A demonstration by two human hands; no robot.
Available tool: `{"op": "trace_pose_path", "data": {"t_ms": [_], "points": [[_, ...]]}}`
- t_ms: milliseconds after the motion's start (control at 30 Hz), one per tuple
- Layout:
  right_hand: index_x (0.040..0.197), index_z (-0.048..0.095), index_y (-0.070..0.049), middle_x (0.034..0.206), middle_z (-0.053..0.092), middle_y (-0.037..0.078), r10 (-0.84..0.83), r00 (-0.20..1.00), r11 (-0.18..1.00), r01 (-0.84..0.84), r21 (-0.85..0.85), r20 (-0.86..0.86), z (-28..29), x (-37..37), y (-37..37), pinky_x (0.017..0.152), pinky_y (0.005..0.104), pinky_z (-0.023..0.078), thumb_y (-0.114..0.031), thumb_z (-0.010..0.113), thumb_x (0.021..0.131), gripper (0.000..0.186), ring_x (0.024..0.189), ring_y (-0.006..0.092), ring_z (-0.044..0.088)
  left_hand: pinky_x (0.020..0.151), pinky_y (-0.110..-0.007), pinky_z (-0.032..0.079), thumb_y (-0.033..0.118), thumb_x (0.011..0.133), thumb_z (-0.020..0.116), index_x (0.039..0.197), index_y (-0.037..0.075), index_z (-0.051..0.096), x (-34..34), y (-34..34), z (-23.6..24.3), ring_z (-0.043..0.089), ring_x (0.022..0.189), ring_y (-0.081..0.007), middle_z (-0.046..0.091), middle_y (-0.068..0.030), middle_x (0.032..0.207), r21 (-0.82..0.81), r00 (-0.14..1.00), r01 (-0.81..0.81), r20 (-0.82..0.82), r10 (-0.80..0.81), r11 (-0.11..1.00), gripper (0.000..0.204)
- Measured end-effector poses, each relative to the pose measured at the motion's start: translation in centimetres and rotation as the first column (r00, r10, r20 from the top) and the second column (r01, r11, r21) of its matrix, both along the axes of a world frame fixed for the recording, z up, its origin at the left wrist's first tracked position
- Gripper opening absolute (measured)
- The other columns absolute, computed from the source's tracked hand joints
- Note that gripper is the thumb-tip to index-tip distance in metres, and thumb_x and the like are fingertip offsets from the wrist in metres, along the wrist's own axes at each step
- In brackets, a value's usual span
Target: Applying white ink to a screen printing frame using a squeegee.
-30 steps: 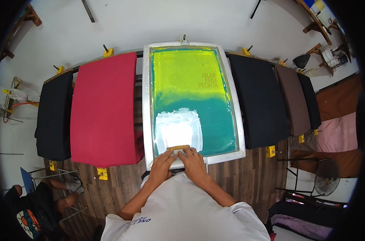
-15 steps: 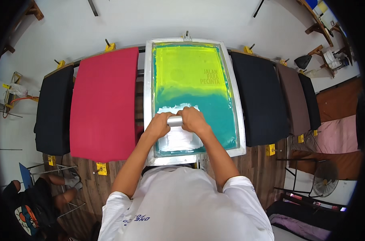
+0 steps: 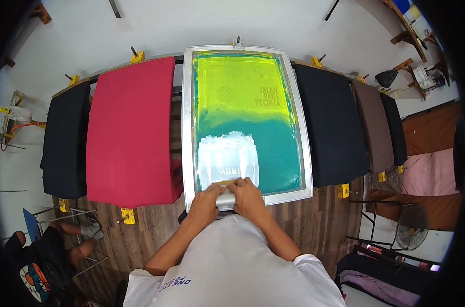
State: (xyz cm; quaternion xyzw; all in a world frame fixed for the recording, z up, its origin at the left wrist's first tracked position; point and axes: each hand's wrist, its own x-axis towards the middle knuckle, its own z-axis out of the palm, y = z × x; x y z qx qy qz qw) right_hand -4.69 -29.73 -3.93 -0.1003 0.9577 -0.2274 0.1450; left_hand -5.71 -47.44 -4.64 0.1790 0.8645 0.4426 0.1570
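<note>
A silk-screen printing frame [image 3: 304, 128] with a pale metal rim lies in front of me. Its mesh is yellow-green at the far part and teal at the near part, with a printed design showing. White ink [image 3: 224, 153] forms a patch on the near left of the mesh. At the frame's near edge, my left hand [image 3: 204, 203] and my right hand [image 3: 248, 198] are closed round a squeegee [image 3: 225, 200] with a silvery grip, one hand at each end. The squeegee's lower edge is partly hidden by my fingers.
Left of the frame lie a red shirt [image 3: 132, 128] and a black shirt [image 3: 65, 143] on boards; to the right are dark and brown shirts [image 3: 373, 125]. Yellow clamps [image 3: 128, 216] stick out near them. A fan [image 3: 413, 226] stands right; a seated person [image 3: 48, 256] is lower left.
Both hands have drawn the squeegee toward me, from the middle of the white patch to the frame's near edge. Pale lettering now shows in the white ink.
</note>
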Motion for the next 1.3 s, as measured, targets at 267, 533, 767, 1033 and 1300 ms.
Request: {"op": "trace_pose_path", "data": {"t_ms": [267,533,767,1033,1300], "points": [[0.098,0.072,-0.012,0.092,0.068,0.013,-0.017,0.998,0.992,0.009,0.123,0.068,2.0,-6.6,0.8,0.076,0.0457,0.055,-0.001,0.068,0.069,0.032,0.089,0.0352,0.065,0.081,-0.047,0.053,-0.007,0.071,0.060,0.110,0.008,0.070,-6.5,0.9,-0.4,0.066,0.091,-0.0413,0.069,-0.0221,0.094,-0.053,0.994,0.058,0.097,-0.053,0.997,0.043],[0.117,0.060,-0.010,0.120,0.056,0.012,0.009,0.973,0.997,0.010,0.083,-0.231,-2.7,-0.6,1.2,0.078,0.0446,0.052,0.005,0.067,0.064,0.056,0.111,0.0346,0.054,0.102,-0.048,0.042,-0.016,0.067,0.055,0.132,0.004,0.055,-0.6,1.0,-4.1,0.049,0.128,-0.0377,0.050,-0.0218,0.139,-0.060,0.970,0.034,-0.240,-0.048,0.998,0.067],[0.103,0.069,-0.010,0.098,0.065,0.013,0.053,0.996,0.994,-0.060,0.096,0.073,2.0,-0.6,1.2,0.078,0.0466,0.053,0.001,0.068,0.064,0.040,0.094,0.0358,0.062,0.085,-0.046,0.051,-0.011,0.069,0.059,0.114,0.001,0.065,-0.7,0.3,1.1,0.064,0.095,-0.0420,0.067,-0.0247,0.101,0.087,0.993,0.081,0.083,-0.088,0.993,0.047],[0.101,0.071,-0.015,0.098,0.067,0.011,0.069,0.997,0.977,-0.076,0.197,0.043,0.6,-11.8,1.5,0.078,0.0461,0.055,-0.008,0.068,0.074,0.027,0.095,0.0324,0.065,0.086,-0.045,0.053,-0.007,0.073,0.059,0.111,0.007,0.069,-10.9,1.4,-2.3,0.066,0.096,-0.0408,0.069,-0.0223,0.098,-0.068,1.000,0.007,0.025,-0.006,0.998,0.041],[0.098,0.067,-0.005,0.104,0.062,0.014,0.006,0.994,0.998,0.002,0.068,-0.111,-1.2,-7.1,1.3,0.080,0.0445,0.055,0.003,0.068,0.067,0.032,0.101,0.0343,0.059,0.084,-0.049,0.051,-0.013,0.072,0.055,0.111,0.003,0.065,-6.1,1.6,-2.6,0.064,0.093,-0.0426,0.067,-0.0213,0.106,0.019,0.995,-0.063,-0.081,0.064,0.998,0.043]]}}
